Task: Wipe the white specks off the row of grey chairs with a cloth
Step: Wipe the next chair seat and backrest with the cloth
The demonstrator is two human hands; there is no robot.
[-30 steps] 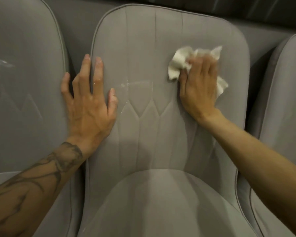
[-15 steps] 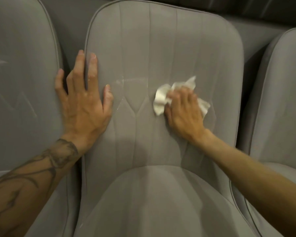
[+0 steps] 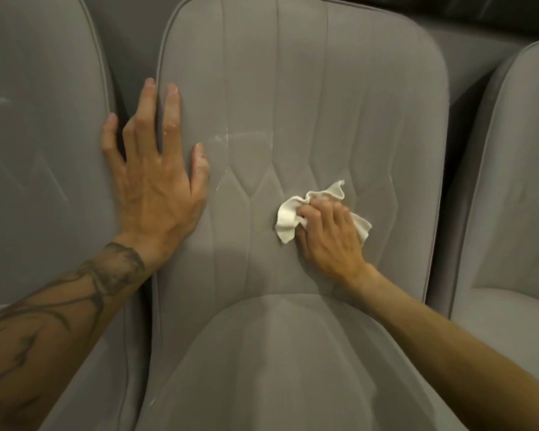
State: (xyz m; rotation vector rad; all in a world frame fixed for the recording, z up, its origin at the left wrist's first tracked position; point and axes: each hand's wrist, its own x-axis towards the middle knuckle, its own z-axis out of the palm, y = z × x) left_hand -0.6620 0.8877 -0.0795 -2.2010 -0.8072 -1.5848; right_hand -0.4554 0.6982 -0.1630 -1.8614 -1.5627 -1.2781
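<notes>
Head view: a crumpled white cloth [image 3: 288,219] is gripped in the curled fingers of the right hand [image 3: 327,234] and pressed against the lower backrest of the middle chair [image 3: 293,73], a little above the seat cushion [image 3: 277,353]. The cloth is bunched, not spread, apparently so that pressure can be put on a small patch of the grey fabric, and parts of it stick out on both sides of the knuckles.

The left hand [image 3: 156,181] is laid flat and released, fingers straight, across the piped left edge of the same backrest, with nothing grasped. It appears to be placed there to brace the chair against the push of the wiping. Pale residue can be made out on its thumb and forefinger.

A whitish smear [image 3: 227,138] is seen higher on the backrest, just beside the left thumb and well apart from the cloth. That patch is judged not yet cleaned, so a pass up and to the left would be called for. A further white mark is visible on the left chair [image 3: 44,135], near the frame's edge. The right chair [image 3: 517,181] is only partly shown, and no specks can be told on it.
</notes>
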